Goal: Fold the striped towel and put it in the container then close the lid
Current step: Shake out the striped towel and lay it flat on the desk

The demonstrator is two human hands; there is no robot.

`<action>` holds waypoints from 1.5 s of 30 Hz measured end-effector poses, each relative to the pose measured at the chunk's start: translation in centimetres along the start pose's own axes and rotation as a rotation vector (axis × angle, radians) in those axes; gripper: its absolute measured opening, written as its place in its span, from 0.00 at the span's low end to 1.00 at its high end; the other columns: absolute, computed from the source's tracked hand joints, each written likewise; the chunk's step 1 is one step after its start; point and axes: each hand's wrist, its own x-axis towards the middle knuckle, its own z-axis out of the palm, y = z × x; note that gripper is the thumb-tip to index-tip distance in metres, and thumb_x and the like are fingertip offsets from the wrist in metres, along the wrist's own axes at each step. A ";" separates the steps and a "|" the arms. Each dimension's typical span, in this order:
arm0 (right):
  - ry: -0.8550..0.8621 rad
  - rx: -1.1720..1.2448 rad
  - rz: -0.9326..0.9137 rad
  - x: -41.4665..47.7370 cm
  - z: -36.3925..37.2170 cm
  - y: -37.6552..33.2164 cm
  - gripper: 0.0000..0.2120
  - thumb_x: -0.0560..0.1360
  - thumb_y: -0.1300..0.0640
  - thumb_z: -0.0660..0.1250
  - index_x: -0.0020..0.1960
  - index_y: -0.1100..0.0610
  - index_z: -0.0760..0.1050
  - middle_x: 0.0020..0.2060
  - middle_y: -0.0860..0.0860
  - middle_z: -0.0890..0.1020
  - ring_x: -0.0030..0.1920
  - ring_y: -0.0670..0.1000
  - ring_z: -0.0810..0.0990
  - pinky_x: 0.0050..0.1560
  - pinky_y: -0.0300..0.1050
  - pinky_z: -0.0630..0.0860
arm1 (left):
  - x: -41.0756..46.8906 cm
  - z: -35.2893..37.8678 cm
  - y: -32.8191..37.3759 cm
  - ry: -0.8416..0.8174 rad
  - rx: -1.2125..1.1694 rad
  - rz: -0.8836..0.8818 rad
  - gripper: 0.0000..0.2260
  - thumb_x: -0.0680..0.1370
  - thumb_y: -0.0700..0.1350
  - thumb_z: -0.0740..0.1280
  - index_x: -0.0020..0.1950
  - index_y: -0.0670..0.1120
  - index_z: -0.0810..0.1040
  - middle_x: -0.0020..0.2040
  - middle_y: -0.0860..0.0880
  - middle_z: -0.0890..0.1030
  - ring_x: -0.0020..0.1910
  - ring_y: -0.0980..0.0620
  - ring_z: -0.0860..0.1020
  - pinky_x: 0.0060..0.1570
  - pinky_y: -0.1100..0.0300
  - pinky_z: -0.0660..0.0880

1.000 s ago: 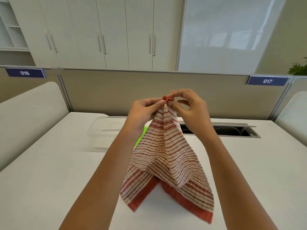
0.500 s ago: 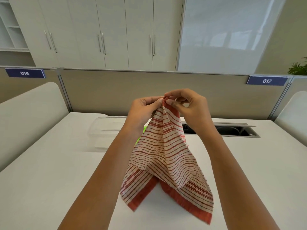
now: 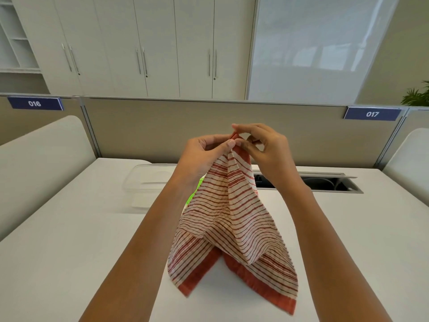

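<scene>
The red-and-white striped towel [image 3: 232, 219] hangs in a peak above the white table, its red-bordered lower corners drooping close to the tabletop. My left hand [image 3: 204, 154] and my right hand [image 3: 262, 147] pinch the top corner together, fingertips touching at the peak. A clear plastic container [image 3: 148, 182] stands on the table behind my left forearm, partly hidden by it. A bright green piece [image 3: 193, 194], possibly the lid, peeks out between my left forearm and the towel.
A recessed cable tray [image 3: 325, 183] opens in the table at the back right. A beige partition [image 3: 162, 129] closes the far edge, and curved white dividers [image 3: 41, 163] flank both sides. Bare tabletop [image 3: 69, 252] lies at front left.
My right hand's fingers have shifted along the top corner, taking a higher pinch on the red edge. The towel hangs almost as before.
</scene>
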 end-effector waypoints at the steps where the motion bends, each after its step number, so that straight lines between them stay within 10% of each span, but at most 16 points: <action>1: -0.032 -0.011 0.001 0.1 0.0 0.1 0.15 0.76 0.60 0.65 0.63 0.56 0.76 0.54 0.54 0.81 0.46 0.45 0.75 0.45 0.25 0.71 | 0.0 0.0 0.1 0.007 -0.004 0.013 0.07 0.73 0.44 0.70 0.49 0.50 0.83 0.43 0.51 0.85 0.43 0.55 0.84 0.44 0.62 0.80; 6: -0.128 -0.096 0.022 0.6 -0.1 0.4 0.14 0.77 0.57 0.64 0.62 0.57 0.75 0.54 0.55 0.81 0.51 0.49 0.76 0.48 0.28 0.68 | -0.3 0.7 -0.3 0.098 -0.036 0.140 0.06 0.74 0.44 0.69 0.49 0.51 0.82 0.42 0.52 0.85 0.42 0.55 0.84 0.41 0.64 0.80; 13: 0.267 -0.095 0.011 2.0 -0.9 -0.3 0.11 0.77 0.59 0.64 0.57 0.62 0.75 0.50 0.56 0.80 0.47 0.45 0.74 0.48 0.21 0.68 | -0.9 1.1 -3.2 0.136 0.273 0.416 0.10 0.74 0.46 0.68 0.49 0.62 0.74 0.44 0.60 0.81 0.43 0.63 0.79 0.42 0.70 0.76; 16: 0.393 -0.131 0.023 2.9 -1.8 -0.4 0.11 0.77 0.58 0.63 0.56 0.63 0.75 0.49 0.57 0.79 0.45 0.43 0.72 0.45 0.18 0.66 | -1.6 0.7 -5.0 0.197 0.478 0.538 0.11 0.75 0.42 0.67 0.55 0.52 0.73 0.47 0.58 0.81 0.42 0.65 0.79 0.40 0.77 0.73; 22: 0.459 -0.310 -0.003 4.9 -3.2 -0.9 0.14 0.79 0.53 0.59 0.59 0.61 0.74 0.51 0.57 0.78 0.39 0.45 0.72 0.35 0.32 0.68 | -4.0 0.3 -8.3 0.272 0.779 0.732 0.09 0.76 0.36 0.64 0.55 0.41 0.78 0.53 0.43 0.84 0.49 0.48 0.82 0.49 0.59 0.79; 27: 0.533 -0.378 -0.008 6.4 -3.9 -2.1 0.15 0.79 0.50 0.57 0.58 0.58 0.74 0.50 0.56 0.78 0.36 0.50 0.75 0.33 0.40 0.70 | -5.1 1.9 -9.6 0.214 0.724 0.670 0.11 0.75 0.33 0.65 0.56 0.41 0.80 0.53 0.44 0.83 0.52 0.54 0.78 0.52 0.63 0.75; 33: 0.529 -0.377 0.013 6.7 -3.8 -2.6 0.15 0.79 0.50 0.57 0.59 0.56 0.74 0.51 0.54 0.78 0.38 0.50 0.76 0.34 0.38 0.67 | -5.7 4.4 -9.5 0.106 0.494 0.426 0.16 0.72 0.60 0.65 0.46 0.48 0.82 0.45 0.53 0.82 0.44 0.60 0.77 0.45 0.68 0.74; 38: 0.565 -0.338 0.068 6.4 -4.8 -2.0 0.15 0.80 0.50 0.57 0.59 0.56 0.74 0.52 0.54 0.78 0.39 0.44 0.72 0.35 0.34 0.65 | -4.5 3.6 -11.5 0.135 0.636 0.352 0.10 0.72 0.49 0.71 0.35 0.42 0.82 0.35 0.47 0.80 0.34 0.49 0.76 0.37 0.54 0.75; 45: 0.681 -0.315 0.189 5.0 -7.9 1.1 0.15 0.79 0.50 0.58 0.58 0.57 0.75 0.53 0.55 0.78 0.43 0.41 0.70 0.37 0.24 0.62 | -3.0 -3.3 -14.4 0.126 0.694 0.186 0.06 0.69 0.43 0.74 0.35 0.41 0.83 0.34 0.47 0.81 0.34 0.50 0.77 0.36 0.67 0.71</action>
